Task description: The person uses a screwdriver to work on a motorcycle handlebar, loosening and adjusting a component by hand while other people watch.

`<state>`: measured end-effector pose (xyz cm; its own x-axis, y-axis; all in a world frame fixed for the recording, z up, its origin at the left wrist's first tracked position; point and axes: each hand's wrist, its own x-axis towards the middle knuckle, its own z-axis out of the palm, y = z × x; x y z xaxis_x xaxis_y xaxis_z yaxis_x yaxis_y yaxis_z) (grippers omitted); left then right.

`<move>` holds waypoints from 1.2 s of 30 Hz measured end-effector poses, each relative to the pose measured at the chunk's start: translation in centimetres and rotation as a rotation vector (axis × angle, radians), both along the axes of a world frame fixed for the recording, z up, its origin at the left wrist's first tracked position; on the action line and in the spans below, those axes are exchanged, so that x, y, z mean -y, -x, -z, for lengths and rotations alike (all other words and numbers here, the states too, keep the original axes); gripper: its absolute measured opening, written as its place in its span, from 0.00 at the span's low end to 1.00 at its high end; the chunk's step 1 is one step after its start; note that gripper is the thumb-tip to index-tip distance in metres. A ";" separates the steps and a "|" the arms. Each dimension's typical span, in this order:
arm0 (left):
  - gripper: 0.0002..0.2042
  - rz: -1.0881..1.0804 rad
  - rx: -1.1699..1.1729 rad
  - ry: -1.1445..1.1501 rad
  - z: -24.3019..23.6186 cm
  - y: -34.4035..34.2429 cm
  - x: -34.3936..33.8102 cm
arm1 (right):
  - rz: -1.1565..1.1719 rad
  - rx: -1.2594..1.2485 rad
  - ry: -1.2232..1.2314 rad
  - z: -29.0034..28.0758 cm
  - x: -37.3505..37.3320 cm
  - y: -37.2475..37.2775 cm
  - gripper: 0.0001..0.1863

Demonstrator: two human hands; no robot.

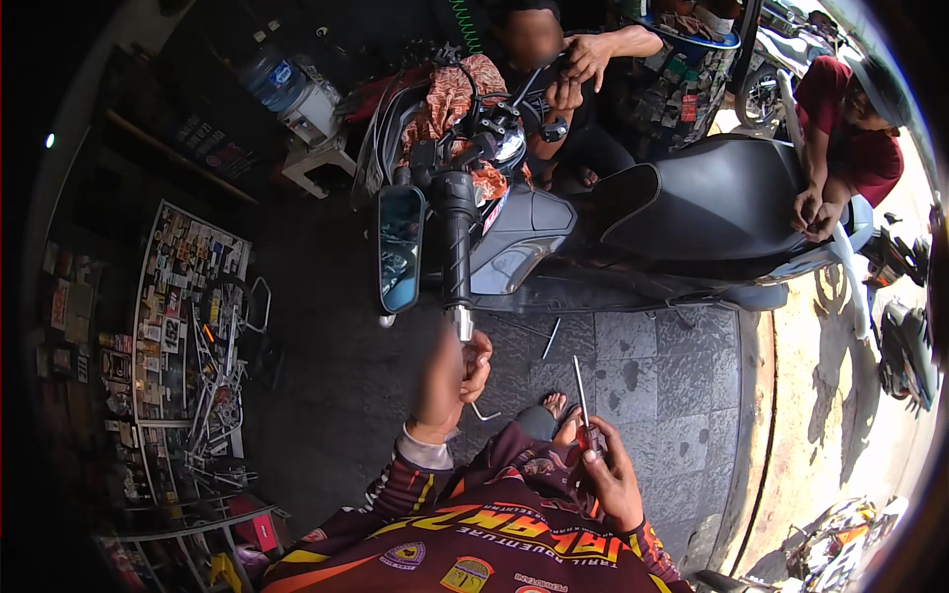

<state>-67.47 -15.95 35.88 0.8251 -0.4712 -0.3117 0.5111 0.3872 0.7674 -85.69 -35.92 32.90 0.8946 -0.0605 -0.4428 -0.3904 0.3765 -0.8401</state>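
Note:
My left hand (440, 385) is at the end of the scooter's handlebar grip (456, 237), its fingers curled just below the silver bar end (463, 324). Part of this hand is blurred, and what lies inside the fingers is hidden. A thin bent metal rod (484, 412) shows just under those fingers; whether it is held or lies on the floor, I cannot tell. Lower right, my right hand (615, 482) grips a screwdriver (582, 395) by its red handle, the shaft pointing up and away from me.
The dark scooter (692, 208) stands across my front, its mirror (400, 247) left of the grip. One person (539, 89) works behind the handlebar; another (840, 148) leans by the seat's tail. A metal rod (552, 338) lies on the tiles. Shelves of boxes (168, 326) line the left.

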 end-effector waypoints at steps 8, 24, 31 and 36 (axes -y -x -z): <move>0.32 -0.043 0.202 -0.232 -2.6 -7.1 -7.5 | -0.132 0.064 0.386 -1.7 -3.3 -1.0 0.23; 0.21 0.160 0.287 -0.048 -4.2 -15.0 -16.3 | 0.667 0.042 0.212 -2.6 -25.5 -11.2 0.24; 0.24 0.517 0.022 0.066 -2.5 -13.7 -17.8 | 0.722 0.120 0.521 -6.6 -31.9 -11.0 0.24; 0.21 0.498 -0.021 0.264 -3.7 -13.3 -16.9 | 0.689 0.177 0.940 -9.1 -33.5 -11.7 0.25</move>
